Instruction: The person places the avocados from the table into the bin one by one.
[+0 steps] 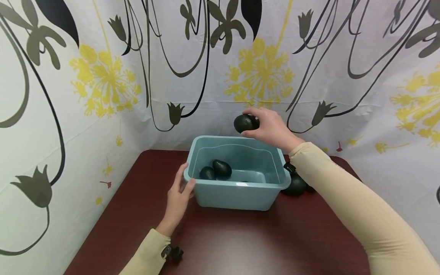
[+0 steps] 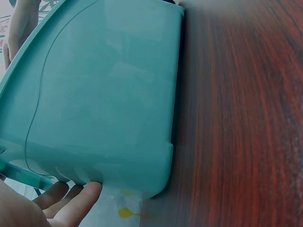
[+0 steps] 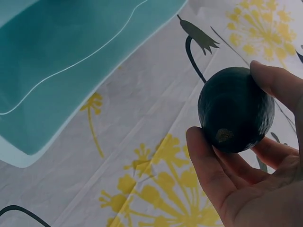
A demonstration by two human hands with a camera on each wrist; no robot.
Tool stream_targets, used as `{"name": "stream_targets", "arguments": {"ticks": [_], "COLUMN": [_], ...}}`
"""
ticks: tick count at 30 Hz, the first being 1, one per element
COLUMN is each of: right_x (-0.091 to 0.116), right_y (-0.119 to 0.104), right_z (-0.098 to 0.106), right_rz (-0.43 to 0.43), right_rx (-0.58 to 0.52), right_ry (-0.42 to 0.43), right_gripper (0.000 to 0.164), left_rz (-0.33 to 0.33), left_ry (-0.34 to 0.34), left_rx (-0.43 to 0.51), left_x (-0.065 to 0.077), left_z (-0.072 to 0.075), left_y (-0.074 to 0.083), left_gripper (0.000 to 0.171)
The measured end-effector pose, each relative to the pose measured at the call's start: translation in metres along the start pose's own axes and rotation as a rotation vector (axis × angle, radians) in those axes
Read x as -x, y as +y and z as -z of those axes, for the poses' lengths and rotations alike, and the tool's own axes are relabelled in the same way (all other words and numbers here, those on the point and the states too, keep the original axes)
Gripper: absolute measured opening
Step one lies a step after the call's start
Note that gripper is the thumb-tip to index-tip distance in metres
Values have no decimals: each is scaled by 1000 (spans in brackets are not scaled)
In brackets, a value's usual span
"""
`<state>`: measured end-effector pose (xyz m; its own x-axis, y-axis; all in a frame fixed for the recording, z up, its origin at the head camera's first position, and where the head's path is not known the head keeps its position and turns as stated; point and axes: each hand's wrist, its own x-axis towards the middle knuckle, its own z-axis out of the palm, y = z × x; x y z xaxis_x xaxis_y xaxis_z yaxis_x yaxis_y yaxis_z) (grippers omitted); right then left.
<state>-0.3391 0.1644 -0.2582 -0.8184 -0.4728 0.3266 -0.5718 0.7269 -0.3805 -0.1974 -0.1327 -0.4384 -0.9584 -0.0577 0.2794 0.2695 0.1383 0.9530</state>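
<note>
Work in progress with dark avocados and a pale blue bin (image 1: 237,196) on the tabletop (image 1: 220,240). Two avocados (image 1: 221,169) lie side by side at the left of the bin's interior; a dark sliver near the front rim may be a third, but too little shows to tell. Another avocado (image 1: 295,186) rests outside, just beside the bin's right wall, with at least one more partly hidden by my arm. The work appears part-way along: two fruits plainly inside, one in my hold and those at the right outside. I judge that the held fruit and the outer group are what is left, if the bin is where they belong.

Right grip (image 1: 271,126): my thumb and fingers are curled on opposite sides of the held avocado (image 1: 246,123), parted only by its breadth. The fruit is aloft, above the bin's far rim as seen from the head; the right wrist view shows it apart from the bin. My forearm slants in from the lower right, sleeve (image 1: 330,179) crossing in front of the outer fruits.

Left grip (image 1: 177,202): fingers extended and spread, touching the bin's left front corner from outside, the forearm low and angled upward; I hold no fruit there.
</note>
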Motion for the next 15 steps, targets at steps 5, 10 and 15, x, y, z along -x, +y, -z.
{"name": "stream_targets", "arguments": {"ticks": [5,10,15], "right_x": [-1,-3,-5], "right_y": [-2,-2,-1], "right_z": [1,-2,-5], "right_rz": [-8,6,15], "right_rx": [3,5,18], "right_ry": [-13,-22,-29], "right_gripper": [68,69,69], "left_rz": [-3,-2,6], "left_ry": [-2,0,-2], "left_rx": [2,-2,0], "left_x": [0,0,-1], "left_z": [0,1,1], "left_y": [0,1,0], "left_gripper": [62,62,62]}}
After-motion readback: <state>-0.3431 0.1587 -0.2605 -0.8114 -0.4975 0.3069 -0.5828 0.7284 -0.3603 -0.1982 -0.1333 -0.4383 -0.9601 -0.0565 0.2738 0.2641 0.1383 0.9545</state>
